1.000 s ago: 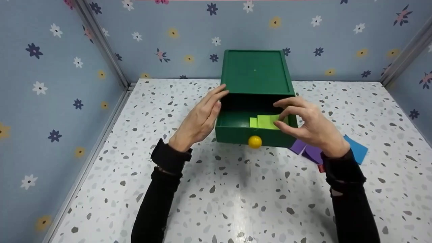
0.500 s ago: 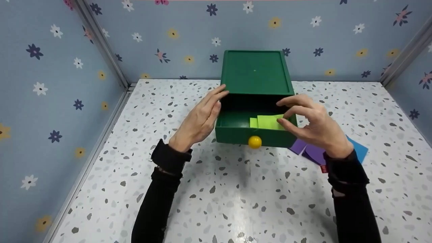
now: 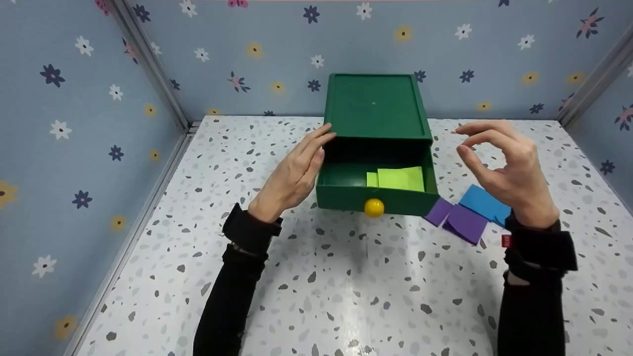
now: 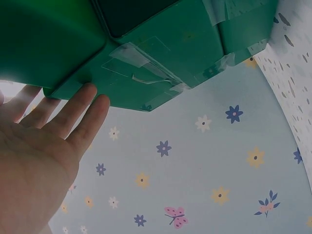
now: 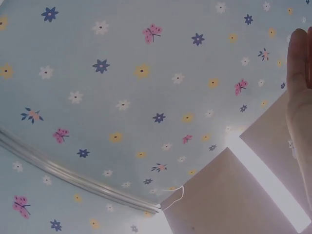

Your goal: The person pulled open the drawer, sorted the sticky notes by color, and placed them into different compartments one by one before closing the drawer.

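- Blue wall panels [image 3: 356, 44] with printed flowers stand behind and beside a white, speckled surface [image 3: 306, 306].
- A green box [image 3: 373, 106] sits on the surface near the back wall, its drawer [image 3: 341, 198] pulled out toward the person, with a round yellow knob [image 3: 374, 208] on the front.
- Light green paper [image 3: 401, 179] lies inside the drawer, toward its right side by the front panel; a smaller piece shows at its left edge.
- The left hand [image 3: 289, 178] reaches up from below, palm turned toward the box and fingers nearly straight, fingertips resting against the box's left side. Its grip is not closed around anything.
- From the left wrist, clear tape [image 4: 131, 56] shows on the box's side.
- The right hand [image 3: 512, 170] is raised to the right of the drawer, apart from it. The fingers bend loosely toward the thumb, the thumb tip close below the index fingertip; its grip is relaxed and holds nothing.
- Purple paper [image 3: 466, 224] and blue paper [image 3: 480, 201] lie on the surface between the drawer and the right wrist.
- Black bands circle both wrists above dark sleeves.
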Motion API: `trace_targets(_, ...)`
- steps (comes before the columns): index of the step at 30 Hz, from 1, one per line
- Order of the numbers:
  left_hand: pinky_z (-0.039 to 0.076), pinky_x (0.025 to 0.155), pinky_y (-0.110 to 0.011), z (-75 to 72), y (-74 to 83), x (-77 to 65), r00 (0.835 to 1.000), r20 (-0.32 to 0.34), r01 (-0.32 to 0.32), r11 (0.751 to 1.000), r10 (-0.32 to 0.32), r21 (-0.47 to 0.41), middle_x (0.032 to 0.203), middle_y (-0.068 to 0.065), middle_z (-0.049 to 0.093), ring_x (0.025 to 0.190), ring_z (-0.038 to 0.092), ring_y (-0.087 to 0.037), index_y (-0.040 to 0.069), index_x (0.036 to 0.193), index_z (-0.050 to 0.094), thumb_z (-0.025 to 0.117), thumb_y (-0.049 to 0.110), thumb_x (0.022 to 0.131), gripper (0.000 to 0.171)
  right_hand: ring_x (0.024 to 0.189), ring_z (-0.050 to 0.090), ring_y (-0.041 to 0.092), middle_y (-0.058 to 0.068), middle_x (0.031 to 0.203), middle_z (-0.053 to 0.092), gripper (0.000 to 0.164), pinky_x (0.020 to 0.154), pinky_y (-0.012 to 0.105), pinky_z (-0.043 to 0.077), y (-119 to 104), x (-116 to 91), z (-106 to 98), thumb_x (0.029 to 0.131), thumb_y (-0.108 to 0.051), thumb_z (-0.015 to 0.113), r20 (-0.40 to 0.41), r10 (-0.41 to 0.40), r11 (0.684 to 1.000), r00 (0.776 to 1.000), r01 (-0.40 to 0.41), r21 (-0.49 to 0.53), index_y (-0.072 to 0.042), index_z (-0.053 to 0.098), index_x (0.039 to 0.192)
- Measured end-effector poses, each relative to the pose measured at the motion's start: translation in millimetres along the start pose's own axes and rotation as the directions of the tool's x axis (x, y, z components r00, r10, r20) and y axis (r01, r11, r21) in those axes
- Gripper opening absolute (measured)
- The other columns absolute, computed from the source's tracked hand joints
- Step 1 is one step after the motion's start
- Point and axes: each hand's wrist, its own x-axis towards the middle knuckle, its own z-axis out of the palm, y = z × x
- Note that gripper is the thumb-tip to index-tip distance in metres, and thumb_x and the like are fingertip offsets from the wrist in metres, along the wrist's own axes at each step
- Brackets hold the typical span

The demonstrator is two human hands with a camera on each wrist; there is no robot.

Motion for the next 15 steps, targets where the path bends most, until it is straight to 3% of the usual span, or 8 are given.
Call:
trace_targets(5, 0.028, 0.116, -0.031, -0.4, -0.4, 1.0, 1.000, 0.004, 0.004, 1.000, -0.004, -0.005, 0.155, -0.001, 0.028, 0.141, 0.031, -0.014, 0.013, 0.143, 0.039, 0.021, 0.029, 0.104, 0.046, 0.108, 0.056, 0.006, 0.014, 0.106, 0.068, 0.005, 0.095, 0.015, 0.039, 9, 1, -6, 0.082, -0.001, 0.068, -0.013, 0.053, 0.997, 0.999, -0.054, -0.047, 0.003, 0.067, 0.085)
trace_targets(15, 0.028, 0.116, -0.029, -0.3, 0.2, 0.4, 1.000, 0.005, 0.004, 1.000, -0.004, 0.004, 0.155, -0.001, 0.028, 0.140, 0.032, -0.014, 0.012, 0.143, 0.039, 0.021, 0.028, 0.104, 0.046, 0.108, 0.055, 0.008, 0.014, 0.107, 0.067, 0.008, 0.099, 0.015, 0.036, 15, -1, -6, 0.080, 0.003, 0.068, 0.010, 0.099, 0.991, 0.995, -0.098, -0.094, 0.001, 0.067, 0.088)
